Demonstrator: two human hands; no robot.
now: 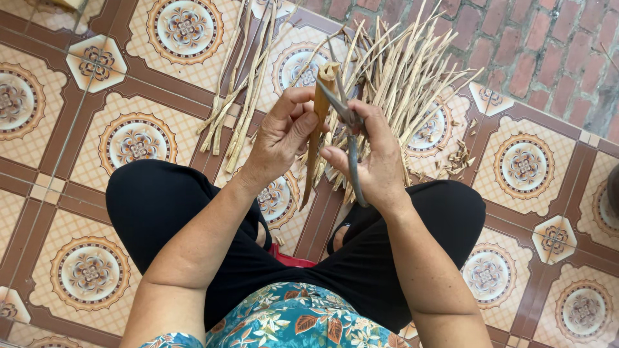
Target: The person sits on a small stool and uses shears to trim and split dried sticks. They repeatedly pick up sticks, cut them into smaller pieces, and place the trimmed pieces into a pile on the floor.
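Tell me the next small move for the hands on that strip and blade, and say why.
Probably draw the blade a little further down the strip. The right hand has the metal tool's tip at the strip's upper end, the left hand pinches the strip upright just below, and most of its length looks uncut.

1. Floor tiles [138,138]: cream with brown bands and round floral medallions.
2. Brick paving [548,45] at 1 o'clock: reddish-brown.
3. Sticks [400,71] at 12 o'clock: pale tan.
4. Trousers [161,200]: black.
5. Blouse [290,319] at 6 o'clock: teal with floral leaf print.
6. Knife [353,154]: grey metal.
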